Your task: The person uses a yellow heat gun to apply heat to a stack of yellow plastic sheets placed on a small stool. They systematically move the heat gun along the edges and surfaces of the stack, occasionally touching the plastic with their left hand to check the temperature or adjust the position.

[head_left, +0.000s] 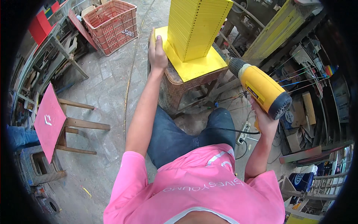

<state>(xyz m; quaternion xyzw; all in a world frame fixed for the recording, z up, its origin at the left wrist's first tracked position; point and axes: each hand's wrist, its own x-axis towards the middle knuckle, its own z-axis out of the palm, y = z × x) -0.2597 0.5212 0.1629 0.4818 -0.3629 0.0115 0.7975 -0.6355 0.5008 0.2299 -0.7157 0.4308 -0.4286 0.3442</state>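
A tall stack of yellow plates (pixel 194 33), with rows of small dark holes along its edges, stands on a flat yellow board (pixel 188 71). Both rest on a worn brown stool (pixel 179 87) in front of my knees. My left hand (pixel 158 54) grips the board's left edge, thumb on top and fingertips partly hidden. In my right hand (pixel 264 117) is a yellow and black power drill (pixel 263 87), held by its handle. Its dark chuck points left and away, close to the board's right corner; I cannot make out whether the bit touches it.
A pink-topped stool (pixel 49 121) lies on its side at left, near another stool (pixel 41 164). A red plastic crate (pixel 112 31) sits at far left. A black cord (pixel 235 130) runs from the drill, near a power strip (pixel 243 133). Cluttered racks (pixel 298 112) line the right.
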